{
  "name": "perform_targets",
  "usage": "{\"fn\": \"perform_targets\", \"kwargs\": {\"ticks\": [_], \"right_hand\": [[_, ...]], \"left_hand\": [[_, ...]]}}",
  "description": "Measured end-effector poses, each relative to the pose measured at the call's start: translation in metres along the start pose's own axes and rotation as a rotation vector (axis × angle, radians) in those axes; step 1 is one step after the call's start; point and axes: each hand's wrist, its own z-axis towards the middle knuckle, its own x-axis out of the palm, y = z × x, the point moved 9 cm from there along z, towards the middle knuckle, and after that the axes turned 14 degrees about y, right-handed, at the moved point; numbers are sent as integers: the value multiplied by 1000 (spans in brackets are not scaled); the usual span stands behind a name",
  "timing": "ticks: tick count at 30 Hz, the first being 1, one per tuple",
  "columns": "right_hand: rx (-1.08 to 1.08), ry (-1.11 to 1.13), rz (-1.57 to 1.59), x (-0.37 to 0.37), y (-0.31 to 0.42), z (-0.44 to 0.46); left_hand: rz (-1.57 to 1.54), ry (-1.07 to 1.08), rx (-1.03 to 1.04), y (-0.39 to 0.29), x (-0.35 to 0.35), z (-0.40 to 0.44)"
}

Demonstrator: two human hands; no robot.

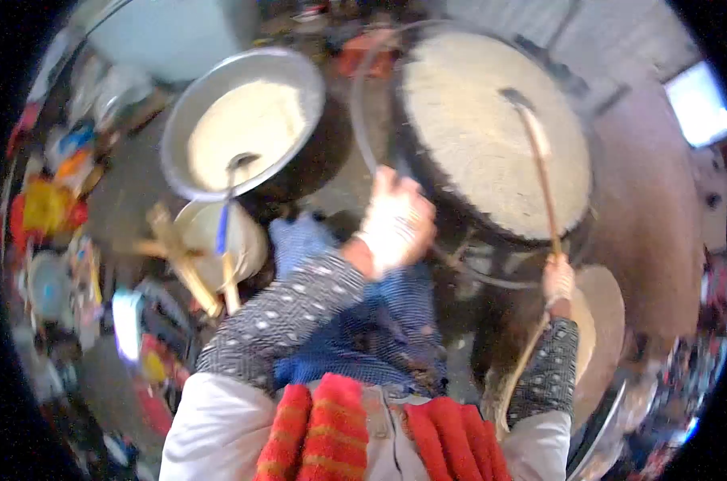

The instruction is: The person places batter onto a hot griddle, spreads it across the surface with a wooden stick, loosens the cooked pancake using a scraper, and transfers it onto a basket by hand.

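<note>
My right hand [557,280], in a pale glove, is closed around the lower end of a long wooden-handled spreader [540,160]. The spreader's dark crosswise head rests on a pale, thin layer of batter [476,136] that covers a large round griddle [437,188]. My left hand [394,220], also gloved, is curled into a loose fist above my knees, near the griddle's left edge. It is a little blurred, and whatever might be inside the fingers is hidden. A thin ring [363,120] circles the griddle and passes close to the left hand.
To the left stands a wide metal basin [175,152] of pale batter, with a blue-handled ladle [223,228] leaning in it. Below it are a pale bucket [255,240] and wooden sticks [191,280]. A round flat board [604,313] lies beside my right forearm. Clutter lines both sides.
</note>
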Motion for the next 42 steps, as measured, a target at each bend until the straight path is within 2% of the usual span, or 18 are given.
{"fn": "perform_targets", "kwargs": {"ticks": [2,3,4,5,6,8,14,15,18,20,26,27,29,33,34,35,38,42], "right_hand": [[-79,17,142,-4,12,8],[-165,-8,151,-5,21,10],[-249,-32,157,-6,31,11],[-156,116,-26,3,33,19],[-158,104,22,-4,36,13],[-42,82,73,8,-17,45],[-146,60,-194,20,-8,50],[-123,-8,19,31,-38,61],[30,53,45,40,-64,83],[-170,-33,-107,82,-106,97],[-4,-22,45,21,-63,40],[-15,-40,-28,-8,-4,30],[-184,49,228,8,4,48],[-250,-87,26,-21,36,79],[-38,138,80,-70,108,59],[-134,96,85,-72,124,69],[40,193,-29,-71,125,72],[49,98,-70,-91,139,81]], "left_hand": [[-75,32,67,-39,30,-11],[-62,-95,132,-54,48,-12],[64,-111,34,-59,67,-12],[190,-118,-66,-64,86,-12],[-67,-170,-63,-55,65,-17],[-96,-80,-90,-26,56,-21],[-63,-41,-188,29,62,-7],[-62,-10,-204,39,61,-4],[-53,-8,-265,64,62,1],[-45,-20,-299,75,62,0],[-117,-8,-395,106,48,1],[-146,1,-415,122,51,17],[-34,-9,-556,156,33,22],[-13,-312,-379,158,-3,26],[-35,-396,-290,140,-16,24],[-60,-454,-205,122,-28,20],[-230,-50,-9,43,-27,20],[-60,83,-42,48,-13,21]]}}
